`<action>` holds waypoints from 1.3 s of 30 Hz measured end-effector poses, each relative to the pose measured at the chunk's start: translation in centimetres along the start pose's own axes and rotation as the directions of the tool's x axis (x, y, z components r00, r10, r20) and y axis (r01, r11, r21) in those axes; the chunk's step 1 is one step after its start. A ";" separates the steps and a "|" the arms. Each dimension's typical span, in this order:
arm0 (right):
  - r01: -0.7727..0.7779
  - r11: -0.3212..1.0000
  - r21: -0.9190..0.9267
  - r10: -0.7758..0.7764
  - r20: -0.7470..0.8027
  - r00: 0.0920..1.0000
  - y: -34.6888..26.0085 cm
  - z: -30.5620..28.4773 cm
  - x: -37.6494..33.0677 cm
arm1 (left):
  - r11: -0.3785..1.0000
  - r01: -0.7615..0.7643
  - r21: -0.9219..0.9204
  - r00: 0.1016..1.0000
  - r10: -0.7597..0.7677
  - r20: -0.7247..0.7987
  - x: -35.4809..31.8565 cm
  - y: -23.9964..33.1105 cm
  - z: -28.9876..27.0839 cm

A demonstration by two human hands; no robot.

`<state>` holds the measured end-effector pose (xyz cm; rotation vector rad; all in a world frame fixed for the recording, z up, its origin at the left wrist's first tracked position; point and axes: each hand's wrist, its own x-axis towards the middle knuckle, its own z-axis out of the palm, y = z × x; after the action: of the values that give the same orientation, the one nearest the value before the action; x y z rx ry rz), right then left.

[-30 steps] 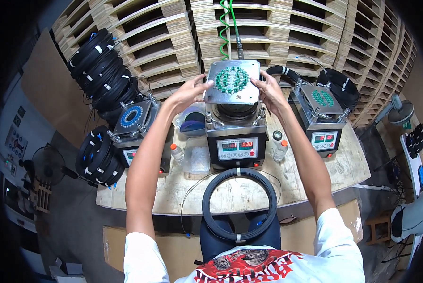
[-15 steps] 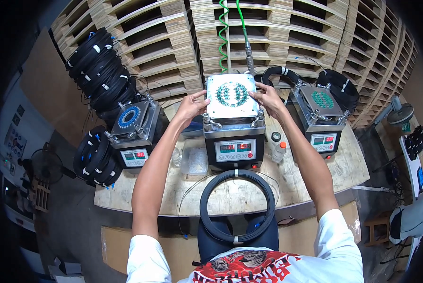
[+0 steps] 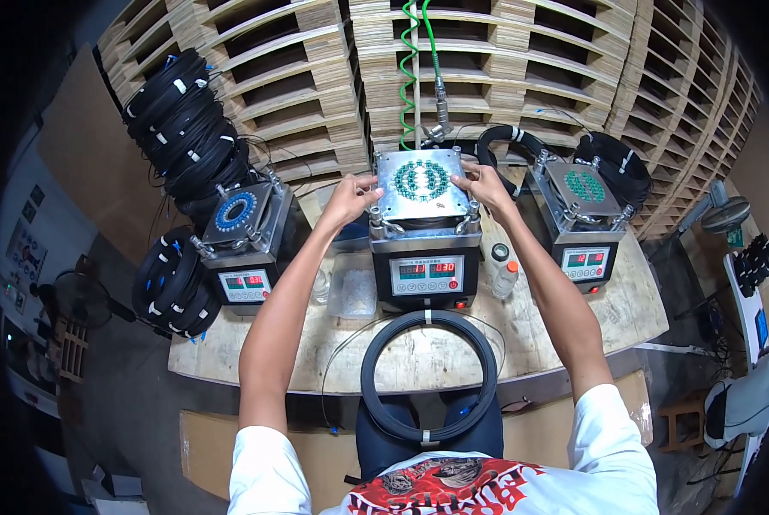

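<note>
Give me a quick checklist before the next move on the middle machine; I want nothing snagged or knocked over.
1. Both hands on the square metal plate: ok, left hand and right hand at opposite edges.
2. Plate level on the middle machine: cannot tell, seating is hidden.
3. Green coiled hose away from the hands: ok, it hangs behind the plate.
4. Black cable coil off the machine: ok, it lies at the table's near edge.
5. Small bottles beside the machine upright: ok, but close to the right forearm.
</note>
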<state>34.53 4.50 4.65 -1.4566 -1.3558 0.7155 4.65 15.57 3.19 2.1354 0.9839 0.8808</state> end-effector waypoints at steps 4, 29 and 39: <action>-0.067 0.998 0.005 0.067 -0.017 0.998 1.0 0.2 -0.2 | 0.995 0.024 0.097 0.986 -0.040 0.164 0.2 -0.6 -0.3; 0.362 0.895 -0.260 -0.395 -0.090 0.914 0.1 1.1 -4.2 | 0.967 -0.253 0.033 0.966 0.250 0.060 -3.0 4.8 -0.4; 0.054 0.666 -0.744 -0.175 -0.086 0.981 -1.3 0.9 6.6 | 0.893 -0.033 0.448 0.992 -0.027 0.126 9.2 1.7 2.1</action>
<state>34.54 10.92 6.82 -1.9757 -1.6962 -0.0911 11.56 21.58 6.05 2.5417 1.2072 0.5381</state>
